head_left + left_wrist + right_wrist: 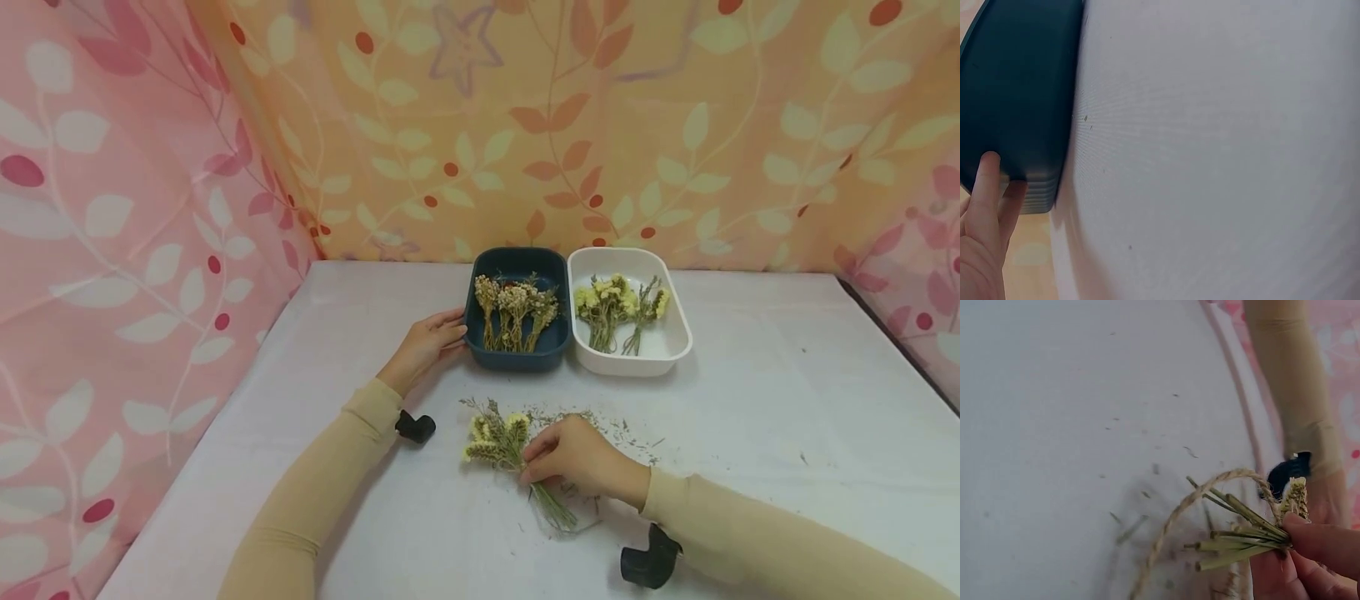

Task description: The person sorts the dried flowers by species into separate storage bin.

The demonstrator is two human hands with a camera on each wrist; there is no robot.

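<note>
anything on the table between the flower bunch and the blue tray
Only scattered dried bits on bare table between bunch and blue tray, per head view.

Head view: bright, even, soft light, seemingly from above; warm cast off patterned curtain point(525, 125). Shadows faint, short, under arms and beside blue tray point(480, 275) and white tray point(675, 333). No hard glare; table point(750, 433) slightly washed out. Wide-lens bend at edges, table sides splay outward. Left wrist view: very close, soft, table point(1222, 156) near featureless, moiré weave pattern visible. Right wrist view: stems point(1241, 540) fairly sharp, background sleeve point(1291, 375) blurred, colours pale.
</note>
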